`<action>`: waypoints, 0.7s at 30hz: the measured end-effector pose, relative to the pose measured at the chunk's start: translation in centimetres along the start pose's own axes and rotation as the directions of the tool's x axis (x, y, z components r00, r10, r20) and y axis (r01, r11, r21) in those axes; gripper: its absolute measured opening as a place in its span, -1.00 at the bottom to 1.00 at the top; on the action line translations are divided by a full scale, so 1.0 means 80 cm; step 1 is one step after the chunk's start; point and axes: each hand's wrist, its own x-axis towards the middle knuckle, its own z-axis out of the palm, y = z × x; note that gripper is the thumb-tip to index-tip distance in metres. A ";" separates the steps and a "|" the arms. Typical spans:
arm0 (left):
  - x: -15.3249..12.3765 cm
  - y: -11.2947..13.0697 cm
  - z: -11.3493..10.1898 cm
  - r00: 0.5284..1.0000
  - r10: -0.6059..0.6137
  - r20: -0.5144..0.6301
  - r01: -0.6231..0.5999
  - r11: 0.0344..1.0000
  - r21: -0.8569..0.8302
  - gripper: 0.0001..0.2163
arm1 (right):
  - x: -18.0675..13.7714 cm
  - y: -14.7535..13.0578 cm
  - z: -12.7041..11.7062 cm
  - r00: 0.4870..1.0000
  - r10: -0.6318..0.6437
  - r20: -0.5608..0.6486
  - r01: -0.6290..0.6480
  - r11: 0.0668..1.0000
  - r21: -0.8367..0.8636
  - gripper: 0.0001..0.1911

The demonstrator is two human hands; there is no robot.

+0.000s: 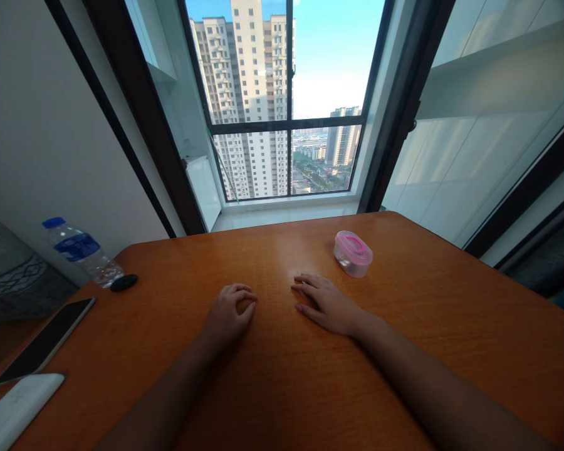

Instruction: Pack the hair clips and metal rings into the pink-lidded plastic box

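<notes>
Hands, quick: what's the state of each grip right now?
Left hand: loosely curled, not fully closed, holding nothing.
Right hand: open, fingers spread, holding nothing.

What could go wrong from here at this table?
The pink-lidded clear plastic container sits just ahead of the right hand, so a careless reach might nudge or tip it on the wooden table. The water bottle is at the table's far-left edge, where a wide sweep of the left hand could knock it off. The dark phone lies near the left edge too and might get bumped.
</notes>
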 end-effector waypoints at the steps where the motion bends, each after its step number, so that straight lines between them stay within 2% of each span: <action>1: 0.000 0.000 0.000 1.000 0.002 0.002 -0.002 1.000 0.001 -0.87 | 0.000 0.000 0.000 1.000 -0.002 -0.005 0.002 1.000 0.005 -0.50; 21: 0.000 -0.002 0.000 1.000 0.014 -0.008 -0.014 1.000 -0.008 -0.87 | 0.000 0.000 0.001 1.000 -0.008 -0.014 0.008 1.000 0.007 -0.52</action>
